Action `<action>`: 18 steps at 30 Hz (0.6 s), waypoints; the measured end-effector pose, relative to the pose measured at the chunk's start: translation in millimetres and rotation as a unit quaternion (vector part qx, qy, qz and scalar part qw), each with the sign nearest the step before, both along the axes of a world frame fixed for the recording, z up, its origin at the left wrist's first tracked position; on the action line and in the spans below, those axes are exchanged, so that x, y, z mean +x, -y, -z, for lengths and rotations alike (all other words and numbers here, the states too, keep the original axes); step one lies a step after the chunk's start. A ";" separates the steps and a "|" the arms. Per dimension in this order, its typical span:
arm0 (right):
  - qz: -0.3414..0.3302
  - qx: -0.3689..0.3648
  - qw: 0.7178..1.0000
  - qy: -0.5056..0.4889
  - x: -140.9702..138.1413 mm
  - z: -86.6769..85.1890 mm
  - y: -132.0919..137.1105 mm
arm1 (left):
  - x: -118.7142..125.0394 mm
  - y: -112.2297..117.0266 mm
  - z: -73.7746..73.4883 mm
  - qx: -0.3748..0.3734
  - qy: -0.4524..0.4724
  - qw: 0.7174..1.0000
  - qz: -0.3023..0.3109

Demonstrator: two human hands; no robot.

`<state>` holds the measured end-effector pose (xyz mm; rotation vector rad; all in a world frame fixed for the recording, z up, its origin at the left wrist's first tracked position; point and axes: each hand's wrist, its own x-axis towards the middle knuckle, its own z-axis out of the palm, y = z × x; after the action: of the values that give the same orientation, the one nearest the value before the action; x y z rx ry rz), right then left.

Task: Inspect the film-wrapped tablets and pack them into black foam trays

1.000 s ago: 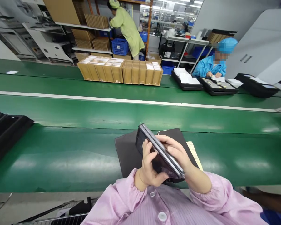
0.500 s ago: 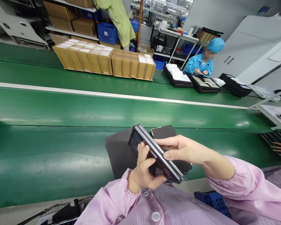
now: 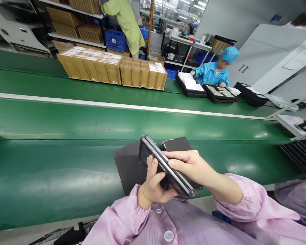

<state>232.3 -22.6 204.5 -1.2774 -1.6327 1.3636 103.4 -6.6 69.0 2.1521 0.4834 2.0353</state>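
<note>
A slim dark phone-like device (image 3: 165,166) is held tilted in front of my body. It has a glossy dark face and two silver edge layers lying side by side; I cannot tell whether it is one folded piece or two stacked. My left hand (image 3: 156,183) grips its glossy face and lower edge, fingers on the face. From the other side, my right hand (image 3: 191,163) pinches the silver edge with thumb and fingers. Beneath the device lies a flat black board (image 3: 127,166), and behind my right fingers is a smaller black pad or case (image 3: 177,143).
A green work surface (image 3: 53,170) runs across the view, with a white strip (image 3: 91,103) along it. Cardboard dividers (image 3: 91,69) with white boxes stand beyond. A co-worker in blue (image 3: 214,73) sits behind open black cases (image 3: 219,93). Black racks (image 3: 299,154) are at right.
Both hands and the device have shifted slightly left; my right fingers sit a little higher along its edge. The co-worker's hands have moved apart, one reaching to the white sheets.
</note>
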 end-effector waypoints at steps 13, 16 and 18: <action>-0.105 -0.079 0.989 -0.072 14.7 1.2 -2.3 | -0.6 -2.6 3.8 0.015 -0.023 0.999 -0.019; -0.142 -0.096 0.979 -0.107 21.7 -0.9 2.8 | -0.3 -1.6 2.1 0.017 -0.025 0.999 -0.013; -0.133 -0.088 0.981 -0.110 21.9 -0.1 7.7 | -0.7 0.0 3.1 0.016 -0.023 0.999 -0.019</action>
<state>254.2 -30.3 204.6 -0.9854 -1.5974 1.7774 102.8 -6.6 65.9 2.2292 0.5062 2.0309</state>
